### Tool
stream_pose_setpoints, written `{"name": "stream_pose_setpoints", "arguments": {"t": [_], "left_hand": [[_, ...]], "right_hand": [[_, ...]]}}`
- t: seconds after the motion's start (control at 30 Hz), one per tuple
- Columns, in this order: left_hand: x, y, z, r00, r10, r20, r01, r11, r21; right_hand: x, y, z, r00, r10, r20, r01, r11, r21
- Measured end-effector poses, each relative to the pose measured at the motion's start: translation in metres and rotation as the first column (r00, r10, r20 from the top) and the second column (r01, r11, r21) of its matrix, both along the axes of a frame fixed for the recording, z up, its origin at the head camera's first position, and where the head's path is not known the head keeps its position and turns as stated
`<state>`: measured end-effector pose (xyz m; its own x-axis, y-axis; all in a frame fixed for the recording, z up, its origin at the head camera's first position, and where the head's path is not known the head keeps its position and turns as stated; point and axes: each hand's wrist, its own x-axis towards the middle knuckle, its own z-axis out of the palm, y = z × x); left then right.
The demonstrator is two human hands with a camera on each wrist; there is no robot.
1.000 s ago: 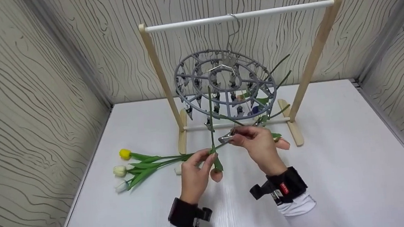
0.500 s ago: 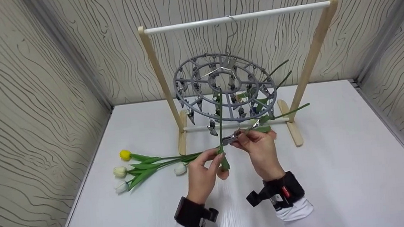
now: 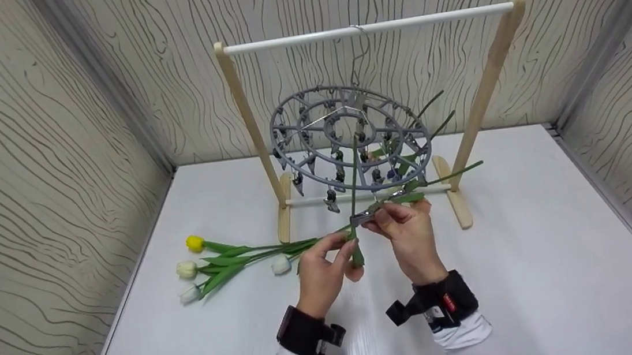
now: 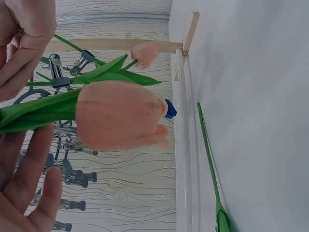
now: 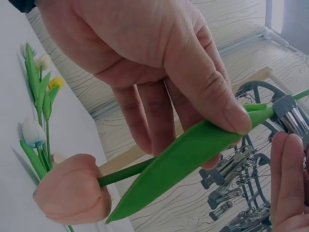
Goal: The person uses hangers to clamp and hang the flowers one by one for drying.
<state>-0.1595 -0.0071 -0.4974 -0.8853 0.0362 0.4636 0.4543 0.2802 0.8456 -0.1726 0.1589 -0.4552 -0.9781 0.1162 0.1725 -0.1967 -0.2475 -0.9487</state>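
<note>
Stem tilted right toward clip (image 3: 361, 216) | L hand (image 3: 323, 272) fingers pinch pink tulip (image 3: 355, 271) | R hand (image 3: 408, 232) fingers squeeze clip

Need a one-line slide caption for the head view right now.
Left hand holds a pink tulip stem-up while right hand pinches a clip below the round hanger.

A smooth white rectangular tabletop (image 3: 534, 272) carries everything; a pale wooden rack (image 3: 492, 85) with a white crossbar stands on it beyond the left hand (image 3: 325, 272) and right hand (image 3: 408, 232), its two flat feet on the surface. A loose bunch of artificial tulips (image 3: 225, 261) with yellow and white heads and green leaves lies flat on the tabletop, left of the left hand; its stems run close to that hand's fingertips.
</note>
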Motion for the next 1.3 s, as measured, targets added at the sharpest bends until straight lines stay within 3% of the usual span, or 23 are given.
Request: {"name": "stream_pose_setpoints", "arguments": {"t": [0.23, 0.8, 1.1, 1.3], "left_hand": [[0.0, 0.002, 0.001, 1.0, -0.008, -0.012, 0.007, 1.0, -0.016], [-0.001, 0.004, 0.0, 0.995, -0.021, -0.096, 0.016, 0.998, -0.06], [-0.003, 0.003, -0.004, 0.998, -0.055, -0.038, 0.052, 0.995, -0.082], [-0.001, -0.001, -0.006, 1.0, -0.021, -0.008, 0.02, 0.995, -0.102]], "right_hand": [[0.002, 0.002, -0.002, 1.0, 0.015, -0.025, -0.016, 1.0, -0.021], [0.002, 0.006, -0.005, 0.995, 0.089, 0.043, -0.085, 0.992, -0.091], [-0.001, 0.011, -0.009, 0.99, 0.123, 0.075, -0.119, 0.991, -0.056], [-0.005, 0.017, -0.011, 0.989, 0.094, 0.115, -0.095, 0.995, 0.001]]}}
